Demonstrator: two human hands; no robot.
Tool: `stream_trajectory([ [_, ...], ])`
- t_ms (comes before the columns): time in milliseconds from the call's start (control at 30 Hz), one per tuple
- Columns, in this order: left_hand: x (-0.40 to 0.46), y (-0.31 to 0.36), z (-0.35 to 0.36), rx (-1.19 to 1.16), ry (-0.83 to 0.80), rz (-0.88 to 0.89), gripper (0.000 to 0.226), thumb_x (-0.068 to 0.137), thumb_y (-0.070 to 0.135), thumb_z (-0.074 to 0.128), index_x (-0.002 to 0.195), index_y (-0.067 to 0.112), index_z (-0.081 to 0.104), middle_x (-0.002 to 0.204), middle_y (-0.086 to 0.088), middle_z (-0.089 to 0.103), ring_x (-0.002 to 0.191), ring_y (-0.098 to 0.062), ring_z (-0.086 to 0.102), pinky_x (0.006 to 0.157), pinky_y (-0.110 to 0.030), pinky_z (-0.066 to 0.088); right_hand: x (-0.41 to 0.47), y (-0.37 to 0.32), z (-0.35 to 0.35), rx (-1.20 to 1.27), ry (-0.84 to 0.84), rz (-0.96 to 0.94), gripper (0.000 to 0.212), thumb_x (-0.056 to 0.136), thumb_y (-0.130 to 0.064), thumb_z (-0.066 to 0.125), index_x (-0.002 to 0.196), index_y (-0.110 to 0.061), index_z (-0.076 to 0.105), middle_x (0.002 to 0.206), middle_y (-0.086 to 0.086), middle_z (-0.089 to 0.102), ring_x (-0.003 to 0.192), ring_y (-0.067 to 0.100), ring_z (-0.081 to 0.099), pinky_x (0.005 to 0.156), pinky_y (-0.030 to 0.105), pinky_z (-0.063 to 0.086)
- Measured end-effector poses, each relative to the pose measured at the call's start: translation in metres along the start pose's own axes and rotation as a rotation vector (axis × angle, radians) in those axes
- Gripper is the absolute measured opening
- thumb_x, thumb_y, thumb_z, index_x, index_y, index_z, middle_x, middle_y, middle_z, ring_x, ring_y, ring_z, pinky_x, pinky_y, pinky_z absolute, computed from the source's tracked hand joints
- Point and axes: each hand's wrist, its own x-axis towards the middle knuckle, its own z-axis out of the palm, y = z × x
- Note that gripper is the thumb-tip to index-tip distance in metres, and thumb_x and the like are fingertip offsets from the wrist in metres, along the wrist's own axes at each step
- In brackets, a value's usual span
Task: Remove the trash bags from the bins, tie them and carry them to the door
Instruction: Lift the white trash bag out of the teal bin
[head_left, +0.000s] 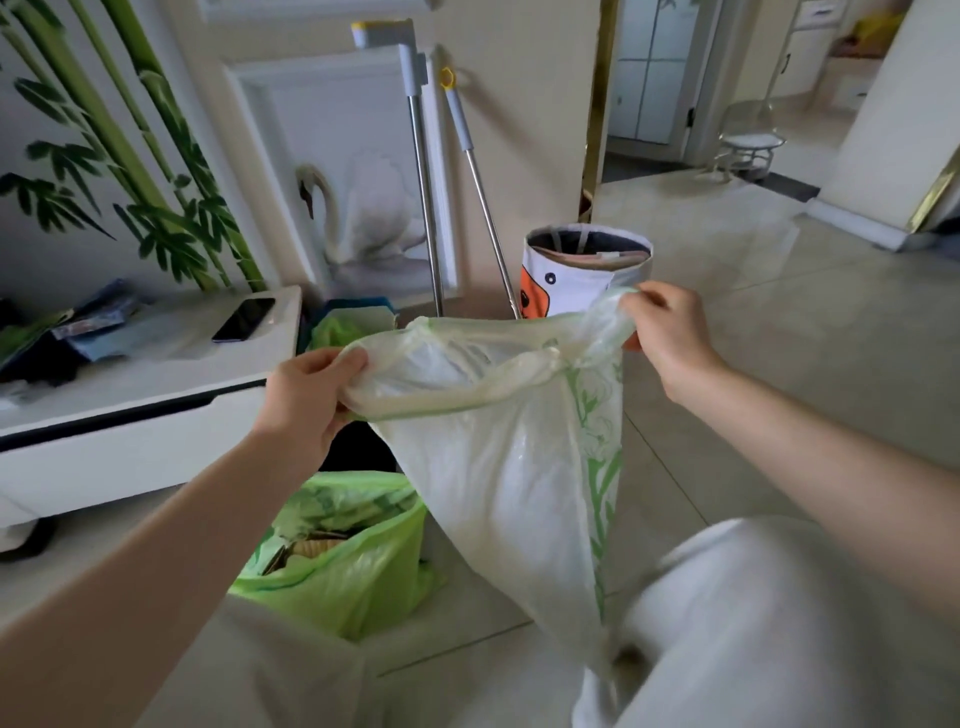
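Note:
A pale translucent trash bag (511, 483) with a green plant print hangs in the air in front of me, its mouth stretched wide. My left hand (306, 397) grips the left rim of the bag. My right hand (662, 330) pinches the right rim, held a little higher. Below the left hand, a bright green trash bag (343, 566) with rubbish inside stands open on the floor. Behind it a dark bin (358, 449) is mostly hidden. A white bin (587, 270) with an orange cartoon print stands farther back, lined with a dark bag.
A low white cabinet (145, 405) with a phone (244, 319) and clutter stands at the left. Two mop poles (426, 208) lean on the wall. Another green-lined container (353, 322) sits by the cabinet. Tiled floor (779, 312) runs right toward a doorway. My white-trousered knees fill the foreground.

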Motion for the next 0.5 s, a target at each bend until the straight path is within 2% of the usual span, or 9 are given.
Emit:
stream_trajectory([
  [100, -0.008, -0.005, -0.002, -0.001, -0.005, -0.024, 0.011, 0.089, 0.018, 0.065, 0.089, 0.008, 0.069, 0.077, -0.007, 0.064, 0.062, -0.017, 0.061, 0.053, -0.022, 0.057, -0.005, 0.011, 0.008, 0.002, -0.046, 0.039, 0.013, 0.079, -0.009, 0.052, 0.07, -0.005, 0.059, 0.069, 0.015, 0.049, 0.052, 0.02, 0.046, 0.057, 0.036, 0.045],
  [167, -0.012, -0.005, -0.003, -0.008, -0.012, -0.03, 0.01, 0.088, 0.018, 0.066, 0.089, 0.008, 0.069, 0.078, -0.007, 0.064, 0.061, -0.016, 0.061, 0.053, -0.022, 0.056, -0.008, 0.015, 0.015, 0.014, -0.089, 0.067, 0.016, 0.083, -0.011, 0.051, 0.07, -0.014, 0.059, 0.077, 0.015, 0.053, 0.061, 0.023, 0.051, 0.061, 0.038, 0.05],
  [267, -0.016, 0.002, -0.004, -0.002, -0.048, -0.022, 0.009, 0.088, 0.019, 0.066, 0.084, 0.012, 0.069, 0.078, -0.007, 0.065, 0.062, -0.017, 0.061, 0.056, -0.025, 0.055, -0.01, 0.01, 0.022, 0.033, -0.107, 0.053, 0.019, 0.087, -0.016, 0.05, 0.072, -0.021, 0.06, 0.084, 0.012, 0.059, 0.076, 0.026, 0.057, 0.072, 0.049, 0.056],
  [367, -0.021, 0.009, -0.003, -0.036, -0.016, -0.03, 0.013, 0.09, 0.015, 0.06, 0.079, 0.013, 0.067, 0.07, -0.004, 0.062, 0.055, -0.014, 0.06, 0.051, -0.023, 0.052, -0.011, 0.001, 0.026, 0.032, -0.098, 0.043, 0.02, 0.085, -0.021, 0.049, 0.067, -0.023, 0.058, 0.082, 0.011, 0.058, 0.077, 0.024, 0.058, 0.076, 0.058, 0.056],
  [500, -0.03, 0.016, -0.003, -0.083, -0.034, -0.013, 0.02, 0.09, 0.011, 0.055, 0.071, 0.014, 0.059, 0.058, 0.0, 0.054, 0.044, -0.009, 0.053, 0.046, -0.019, 0.046, -0.015, -0.005, 0.027, 0.019, -0.089, 0.005, 0.019, 0.084, -0.022, 0.048, 0.067, -0.02, 0.056, 0.076, 0.011, 0.055, 0.072, 0.022, 0.054, 0.07, 0.053, 0.056],
])
